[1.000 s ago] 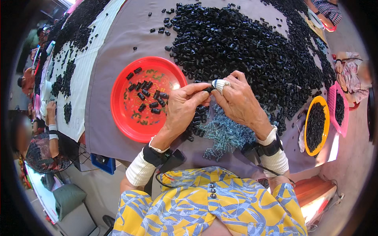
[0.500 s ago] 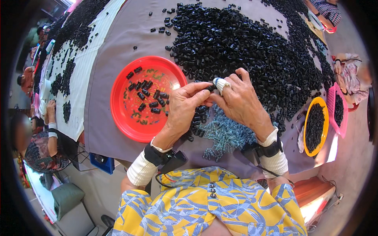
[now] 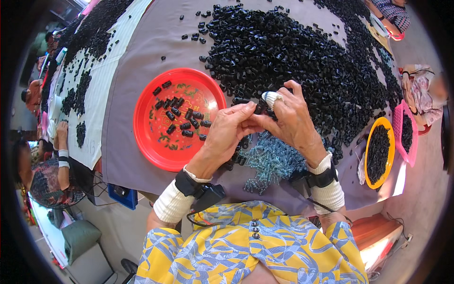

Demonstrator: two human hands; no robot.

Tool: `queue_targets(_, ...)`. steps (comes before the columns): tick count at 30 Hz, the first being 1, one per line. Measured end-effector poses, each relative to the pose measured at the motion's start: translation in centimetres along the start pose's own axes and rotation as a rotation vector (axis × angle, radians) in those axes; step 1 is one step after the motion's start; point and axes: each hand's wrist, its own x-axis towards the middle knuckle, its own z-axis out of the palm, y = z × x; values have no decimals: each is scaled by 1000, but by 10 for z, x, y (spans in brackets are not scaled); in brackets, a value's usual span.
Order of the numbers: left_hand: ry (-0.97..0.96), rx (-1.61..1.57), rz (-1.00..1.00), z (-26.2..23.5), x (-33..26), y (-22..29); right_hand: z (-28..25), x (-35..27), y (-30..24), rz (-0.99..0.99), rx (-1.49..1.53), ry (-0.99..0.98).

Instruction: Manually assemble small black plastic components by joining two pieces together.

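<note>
Above the near edge of the black heap, my two hands meet fingertip to fingertip. My left hand [image 3: 225, 131] is closed, thumb and fingers pinching a small black cord lock part [image 3: 259, 109]. Curled in from the other side, my right hand [image 3: 294, 119] has its thumb and fingers on the same part, which they largely hide. A white cloth cover with blue stripes wraps one right finger. Just below lie many pale blue-grey coil springs [image 3: 270, 163]. Beyond my hands spreads the heap of black plastic cord lock shells [image 3: 283, 52].
A red round plate [image 3: 163, 162] with several black cord locks stands left of my hands. At right are a yellow basket [image 3: 368, 174] of thin black parts and a pink basket [image 3: 410, 152]. Another person's hand [image 3: 62, 134] rests at the white-covered table on the left.
My left fingers have shifted and now press closer against the right ones around the part. The right hand has tilted slightly, its wrapped finger moving a little to the right.
</note>
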Motion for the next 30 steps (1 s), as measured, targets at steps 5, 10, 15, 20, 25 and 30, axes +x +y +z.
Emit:
queue_targets(5, -47, -28, -14, 3, 0, -2, -3, 2, -7, 44, 26, -36)
queue_targets(10, -96, -4, -18, 2, -1, -2, -2, 1, -4, 39, -14, -16)
queue_targets(15, -75, 71, 18, 2, -4, -2, 0, -1, -2, 54, 49, -70)
queue_targets(20, -90, 184, 3, -2, -2, 1, -1, 0, -3, 32, 17, -68)
queue_targets(25, -69, 239, 31, -2, -2, 0, -5, 1, -7, 26, -53, -63)
queue_targets(30, -83, 308, 60, 0, -3, 3, -8, 1, -9, -43, -142, 35)
